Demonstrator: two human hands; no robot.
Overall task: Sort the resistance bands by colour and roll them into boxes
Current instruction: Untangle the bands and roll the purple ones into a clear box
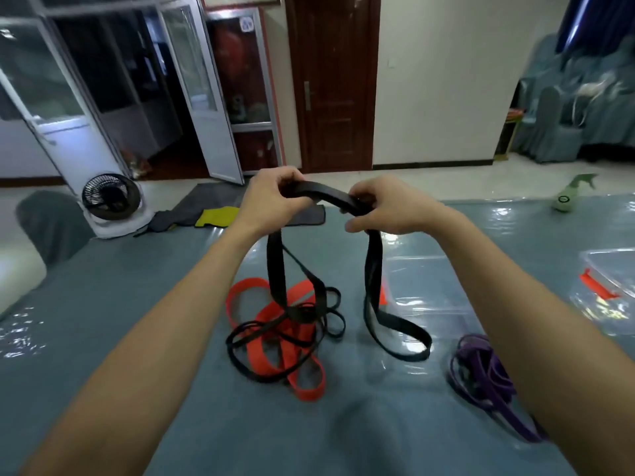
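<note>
Far left, off the table [137, 304], a small fan [110, 197] sits on the floor; not part of the job.

Our left hand [271, 197] is up above the table's far side, fingers curled round one end of the wide black band [330, 195]. The band arches across to the right hand. Below the left hand it drops straight into the mixed pile. That pile is red bands [275, 341] w/ thin black bands [240, 341] looped thru and over them, touching, so red vs black isn't separated yet.

Our right hand [385, 211] grips the band's other end, fingers wrapped round it, thumb side hidden. From there the band hangs down and ends in a loop lying flat on the table, apart from the pile.

Right of that loop is a clear box [422, 283]. No rolled band shows in it, tho glare makes that hard to confirm.

Nearer us, the purple bands [488, 369] lie in their own loose heap, apart from the rest: sorted, we'd say, but not rolled.

A second clear box [611, 290] w/ a red clip sits at the right edge. A green spray bottle [570, 197] lies at the far right.

Our read: early. One colour is set aside, the black band is being pulled free, and nothing looks boxed.
</note>
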